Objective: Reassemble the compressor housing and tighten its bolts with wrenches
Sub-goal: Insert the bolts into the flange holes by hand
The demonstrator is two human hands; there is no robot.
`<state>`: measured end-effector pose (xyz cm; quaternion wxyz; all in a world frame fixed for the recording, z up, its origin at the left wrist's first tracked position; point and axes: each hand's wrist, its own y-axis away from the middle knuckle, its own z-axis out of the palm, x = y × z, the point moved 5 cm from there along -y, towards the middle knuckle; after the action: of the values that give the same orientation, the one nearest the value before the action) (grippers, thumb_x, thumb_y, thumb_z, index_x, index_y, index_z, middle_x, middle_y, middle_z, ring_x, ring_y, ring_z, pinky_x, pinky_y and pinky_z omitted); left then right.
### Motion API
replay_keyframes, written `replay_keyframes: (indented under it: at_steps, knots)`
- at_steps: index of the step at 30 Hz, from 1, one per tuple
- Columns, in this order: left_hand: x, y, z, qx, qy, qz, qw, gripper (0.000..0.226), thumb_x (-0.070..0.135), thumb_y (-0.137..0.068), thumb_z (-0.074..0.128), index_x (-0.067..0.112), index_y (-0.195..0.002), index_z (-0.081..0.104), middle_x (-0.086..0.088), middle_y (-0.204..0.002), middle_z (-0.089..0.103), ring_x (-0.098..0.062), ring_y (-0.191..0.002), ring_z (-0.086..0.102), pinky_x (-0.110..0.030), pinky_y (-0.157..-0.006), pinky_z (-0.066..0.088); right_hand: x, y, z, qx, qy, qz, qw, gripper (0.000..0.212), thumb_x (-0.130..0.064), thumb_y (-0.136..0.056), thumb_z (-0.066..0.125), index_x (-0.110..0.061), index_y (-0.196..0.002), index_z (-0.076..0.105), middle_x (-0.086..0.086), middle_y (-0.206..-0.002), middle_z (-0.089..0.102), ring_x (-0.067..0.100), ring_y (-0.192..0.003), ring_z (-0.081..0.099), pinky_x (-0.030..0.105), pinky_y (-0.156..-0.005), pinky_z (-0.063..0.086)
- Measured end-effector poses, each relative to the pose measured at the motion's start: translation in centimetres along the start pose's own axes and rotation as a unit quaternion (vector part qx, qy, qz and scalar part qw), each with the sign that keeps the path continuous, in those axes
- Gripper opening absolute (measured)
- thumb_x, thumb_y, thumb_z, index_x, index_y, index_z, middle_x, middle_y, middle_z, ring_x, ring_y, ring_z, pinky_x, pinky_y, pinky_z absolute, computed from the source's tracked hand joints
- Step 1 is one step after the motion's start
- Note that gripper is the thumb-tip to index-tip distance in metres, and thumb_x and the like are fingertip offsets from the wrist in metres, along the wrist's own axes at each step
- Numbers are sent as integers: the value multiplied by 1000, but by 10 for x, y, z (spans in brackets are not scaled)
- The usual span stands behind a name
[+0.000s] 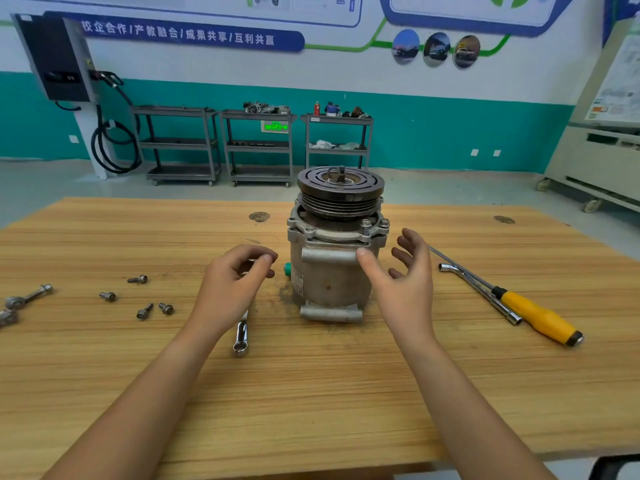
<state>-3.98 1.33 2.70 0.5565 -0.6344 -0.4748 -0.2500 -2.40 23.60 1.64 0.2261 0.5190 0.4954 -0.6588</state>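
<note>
The fingers (266, 259) of the left hand (232, 285) are curled in, thumb and forefinger tips nearly meeting. A small glint of metal shows between them, but I cannot tell whether they pinch a bolt or nothing. The right hand (405, 278) has its fingers spread and relaxed, holding nothing.

The step in hand looks like seating the flange bolts before any wrench comes in. To do it well, steady the body with one hand, start each bolt by fingertip until its threads catch cleanly, then tighten across the flange in turn, not round it (a cocked cover will not pull flat later).

Nearest on the counter (311, 393), a wrench (240, 336) lies partly under the left wrist, ready to hand. To its left, four loose bolts (144, 311) are scattered, well apart from the work. On the right, an L-shaped socket wrench (485, 292) lies just beside a yellow-handled screwdriver (536, 315).

Both forearms reach forward from the near edge. The left hand hovers just left of the compressor (332, 278), palm down, not touching it. The right hand is turned palm inward, its thumb against the upper lug on the body.

The compressor stands upright mid-counter. One flange bolt (366, 227) stands proud of its hole, clearly not run down. The pulley (341, 183) sits on top. Beyond, shelf carts (259, 147) line the wall.
</note>
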Motion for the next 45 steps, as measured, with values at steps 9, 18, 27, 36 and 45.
replay_keyframes:
  at_steps: [9, 18, 27, 36, 45]
  knots:
    - [-26, -10, -117, 141, -93, -92, 981, 13, 16, -92, 55, 21, -94, 67, 8, -86, 64, -8, -74, 62, -26, -62, 48, 23, 1, 13, -112, -55, 96, 988, 121, -76, -40, 62, -30, -146, 25, -15, -126, 44, 4, -119, 43, 23, -92, 35]
    - [-76, 7, -126, -136, -466, -212, 848, 14, 22, -86, 65, 19, -100, 67, -1, -103, 66, -15, -87, 55, -26, -78, 42, 27, 3, 14, -121, -64, 69, 988, 108, -73, -47, 60, -31, -142, 32, -25, -114, 49, -5, -108, 46, 9, -78, 35]
    - [6, -10, -75, 25, -192, -46, 980, 9, 8, -81, 68, 15, -84, 64, 6, -84, 68, 5, -69, 62, -8, -60, 44, 31, 4, 13, -121, -73, 74, 987, 109, -70, -47, 61, -26, -143, 33, -15, -127, 49, 3, -118, 45, 9, -79, 36]
    - [73, -30, 2, -72, -68, 69, 993, 26, 3, -82, 67, 23, -98, 64, 12, -83, 64, 13, -71, 59, -5, -71, 47, 33, 3, 10, -125, -82, 79, 986, 107, -63, -49, 63, -23, -144, 32, -19, -118, 49, -5, -110, 47, -5, -69, 39]
    - [79, -41, 11, -101, -199, 114, 968, 20, 12, -85, 65, 17, -104, 68, 8, -85, 62, 7, -76, 55, 2, -66, 41, 35, 3, 10, -128, -79, 76, 986, 109, -67, -48, 63, -24, -143, 32, -11, -130, 49, 3, -122, 45, 7, -81, 38]
